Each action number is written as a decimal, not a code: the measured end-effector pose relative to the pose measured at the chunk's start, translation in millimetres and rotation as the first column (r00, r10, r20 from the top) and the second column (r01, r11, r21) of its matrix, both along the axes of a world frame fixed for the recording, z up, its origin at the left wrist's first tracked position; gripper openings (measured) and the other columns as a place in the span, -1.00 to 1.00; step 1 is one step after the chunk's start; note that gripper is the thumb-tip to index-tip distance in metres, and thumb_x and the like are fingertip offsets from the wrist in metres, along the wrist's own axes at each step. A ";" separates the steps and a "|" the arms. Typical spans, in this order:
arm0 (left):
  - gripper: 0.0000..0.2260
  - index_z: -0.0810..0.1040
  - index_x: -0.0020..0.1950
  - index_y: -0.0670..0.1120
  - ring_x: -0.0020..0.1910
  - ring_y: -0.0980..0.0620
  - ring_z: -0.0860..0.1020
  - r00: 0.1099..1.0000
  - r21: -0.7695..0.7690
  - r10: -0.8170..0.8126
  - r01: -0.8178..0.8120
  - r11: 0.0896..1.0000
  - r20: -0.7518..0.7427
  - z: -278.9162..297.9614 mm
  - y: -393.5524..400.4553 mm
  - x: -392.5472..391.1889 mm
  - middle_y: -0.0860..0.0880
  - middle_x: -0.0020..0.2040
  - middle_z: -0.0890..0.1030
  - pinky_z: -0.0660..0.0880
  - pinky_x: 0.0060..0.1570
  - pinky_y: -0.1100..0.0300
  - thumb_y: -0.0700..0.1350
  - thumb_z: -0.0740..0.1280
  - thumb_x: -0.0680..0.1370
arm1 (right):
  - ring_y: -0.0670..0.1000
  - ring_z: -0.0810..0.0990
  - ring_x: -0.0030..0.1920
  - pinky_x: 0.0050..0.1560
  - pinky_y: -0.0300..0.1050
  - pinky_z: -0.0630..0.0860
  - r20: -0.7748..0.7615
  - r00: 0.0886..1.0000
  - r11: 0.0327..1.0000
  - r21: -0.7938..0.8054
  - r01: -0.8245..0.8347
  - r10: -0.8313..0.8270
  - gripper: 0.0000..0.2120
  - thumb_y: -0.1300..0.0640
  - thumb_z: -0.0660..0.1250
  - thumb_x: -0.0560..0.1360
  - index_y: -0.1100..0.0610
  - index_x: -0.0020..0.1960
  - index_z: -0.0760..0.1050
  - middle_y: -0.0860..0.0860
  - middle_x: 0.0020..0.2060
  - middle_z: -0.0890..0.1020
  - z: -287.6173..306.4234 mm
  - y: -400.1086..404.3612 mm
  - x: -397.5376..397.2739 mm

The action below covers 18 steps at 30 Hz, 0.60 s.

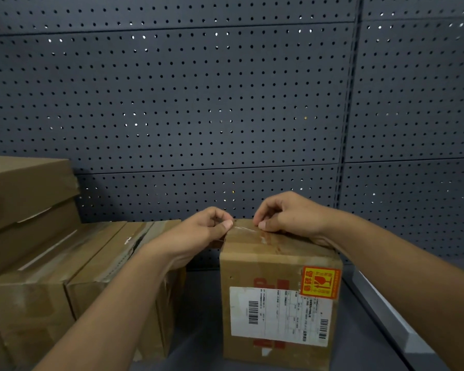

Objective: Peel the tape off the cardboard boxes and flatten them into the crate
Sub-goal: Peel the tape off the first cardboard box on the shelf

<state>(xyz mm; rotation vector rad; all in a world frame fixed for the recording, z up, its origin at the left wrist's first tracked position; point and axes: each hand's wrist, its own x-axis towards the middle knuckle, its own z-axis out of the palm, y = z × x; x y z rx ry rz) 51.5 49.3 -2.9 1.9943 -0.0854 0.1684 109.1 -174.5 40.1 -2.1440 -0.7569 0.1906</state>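
Both hands worked at the tape on a closed box at lower centre-right of the frame.

The box (279,298) stood on a dark shelf (198,303), its top sealed with tape (248,232); contents were hidden. The left hand (198,234) curled at the top's left edge, seemingly pinching a lifted clear strip. The right hand (287,215) had fingers bent, thumb tip pressed on the tape. At lower left, more closed boxes (65,277) sat stacked before a pegboard (198,103).
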 end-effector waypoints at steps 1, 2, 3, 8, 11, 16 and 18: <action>-0.91 0.55 0.15 -0.11 -0.13 0.08 0.59 0.999 -0.032 -0.037 0.036 0.999 -0.016 -0.5 1.7 0.5 -0.04 -0.08 0.65 0.50 -0.10 0.19 -0.11 0.31 0.69 | 0.00 0.66 -0.06 0.01 -0.10 0.62 -0.019 1.000 1.000 0.012 0.000 0.000 -0.89 0.29 0.44 0.54 0.12 -0.02 0.71 0.10 -0.08 0.71 -0.3 0.1 0.2; -0.91 0.54 0.14 -0.12 -0.16 0.09 0.59 0.997 -0.056 -0.073 0.071 0.996 -0.031 -0.4 3.4 0.9 -0.03 -0.11 0.64 0.50 -0.14 0.23 -0.13 0.30 0.69 | -0.01 0.67 -0.08 -0.02 -0.12 0.61 -0.031 1.000 1.000 0.027 -0.001 0.002 -0.89 0.29 0.44 0.54 0.13 -0.02 0.71 0.07 -0.11 0.71 -1.3 0.2 0.2; -0.92 0.53 0.12 -0.14 -0.18 0.09 0.59 0.994 -0.077 -0.104 0.100 0.992 -0.042 0.0 4.8 1.6 -0.02 -0.14 0.63 0.51 -0.17 0.25 -0.15 0.29 0.70 | -0.03 0.67 -0.10 -0.06 -0.16 0.59 -0.031 1.000 0.999 0.039 0.000 0.002 -0.89 0.29 0.43 0.54 0.13 -0.03 0.71 0.04 -0.14 0.71 -2.5 0.3 -0.2; -0.92 0.54 0.11 -0.20 -0.26 0.19 0.58 0.988 0.060 -0.140 0.144 0.988 -0.062 15.1 7.3 5.7 -0.01 -0.18 0.60 0.51 -0.21 0.34 -0.19 0.29 0.69 | -0.14 0.64 -0.18 -0.17 -0.30 0.51 0.022 1.000 0.998 0.055 0.005 -0.006 -0.90 0.25 0.43 0.56 0.09 -0.02 0.70 -0.08 -0.22 0.69 -7.2 -1.5 -2.0; -0.92 0.54 0.13 -0.18 -0.35 0.29 0.50 0.988 0.198 -0.150 0.155 0.968 -0.040 21.5 8.4 5.6 0.03 -0.22 0.54 0.45 -0.27 0.41 -0.19 0.29 0.69 | -0.11 0.64 -0.16 -0.15 -0.27 0.51 0.039 0.999 0.998 0.058 0.005 -0.007 -0.90 0.25 0.42 0.56 0.10 -0.02 0.69 -0.05 -0.21 0.69 -8.7 -0.3 -3.2; -0.90 0.54 0.13 -0.15 -0.30 0.26 0.51 0.993 0.300 -0.112 0.096 0.949 0.035 15.9 6.2 4.7 -0.06 -0.16 0.54 0.44 -0.25 0.43 -0.22 0.23 0.72 | -0.13 0.63 -0.19 -0.20 -0.34 0.49 0.049 0.999 0.997 0.077 0.003 -0.007 -0.90 0.25 0.41 0.57 0.10 -0.02 0.69 -0.07 -0.24 0.68 -10.0 -0.5 -4.4; -0.88 0.53 0.12 -0.12 -0.20 0.18 0.53 0.995 0.320 -0.090 0.072 0.945 0.041 12.5 5.1 6.6 -0.10 -0.09 0.56 0.45 -0.20 0.41 -0.22 0.21 0.72 | -0.14 0.63 -0.22 -0.22 -0.34 0.48 0.045 0.999 0.996 0.084 -0.001 -0.003 -0.90 0.24 0.42 0.57 0.09 -0.02 0.69 -0.09 -0.28 0.68 -11.1 -0.7 -4.0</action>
